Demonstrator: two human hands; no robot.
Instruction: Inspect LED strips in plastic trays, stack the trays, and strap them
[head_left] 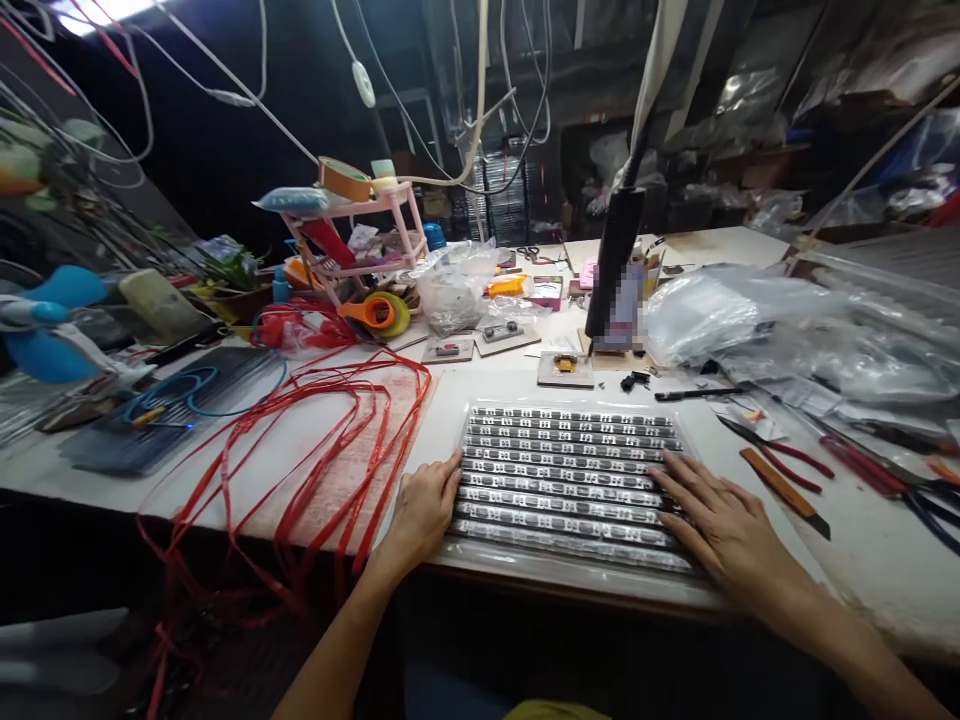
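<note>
A clear plastic tray (570,572) lies at the front edge of the white table, filled with several rows of small black-and-silver parts (562,480). My left hand (424,510) is at the tray's left edge, its fingers bent and close together around the rim; part of the fingers is hidden. On the right side, my right hand (716,520) lies with fingers stretched out and slightly apart, the fingertips touching the ends of the rows. The tray sits flat between both hands.
Red plastic strapping (300,450) hangs over the table edge at left. Red-handled pliers (780,450) and an orange-handled knife (784,490) lie at right. Behind the tray are small fixtures (566,368), a black upright tool (615,260), plastic bags (750,310) and a pink rack (360,235).
</note>
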